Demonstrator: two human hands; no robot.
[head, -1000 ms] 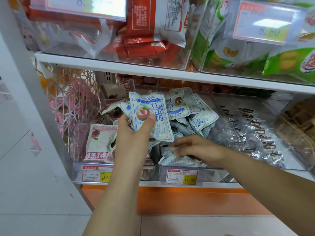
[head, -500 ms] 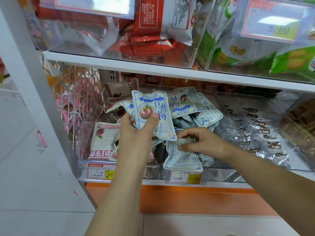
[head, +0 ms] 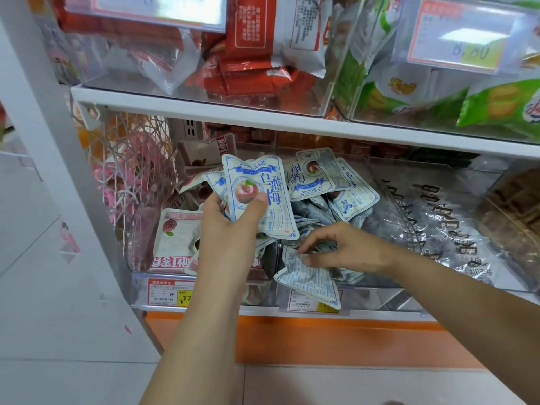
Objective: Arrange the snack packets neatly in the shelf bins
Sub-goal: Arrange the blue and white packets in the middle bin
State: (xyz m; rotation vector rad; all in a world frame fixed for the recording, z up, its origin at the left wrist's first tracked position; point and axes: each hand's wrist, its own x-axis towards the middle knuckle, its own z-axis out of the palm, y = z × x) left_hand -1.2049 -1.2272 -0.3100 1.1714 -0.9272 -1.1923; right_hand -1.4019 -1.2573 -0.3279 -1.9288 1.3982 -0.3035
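My left hand (head: 230,226) holds a small stack of white-and-blue plum snack packets (head: 260,194) upright in front of the lower shelf, thumb pressed on the front one. My right hand (head: 347,249) pinches another of these packets (head: 306,279), back side up, and it hangs over the front edge of the clear middle bin (head: 380,293). More white-and-blue packets (head: 344,188) lie jumbled in that bin. The clear bin to the left (head: 140,267) holds pink-and-white packets (head: 178,238).
A bin of silvery packets (head: 438,217) sits to the right of the middle one. The upper shelf (head: 263,115) carries bins of red packets (head: 251,71) and green packets (head: 496,103). Price tags (head: 169,292) line the front; a white upright (head: 52,135) stands left.
My right hand has lifted a packet from the front of the middle bin and turned it, so it now hangs tilted over the bin's edge. My left hand still holds its stack.
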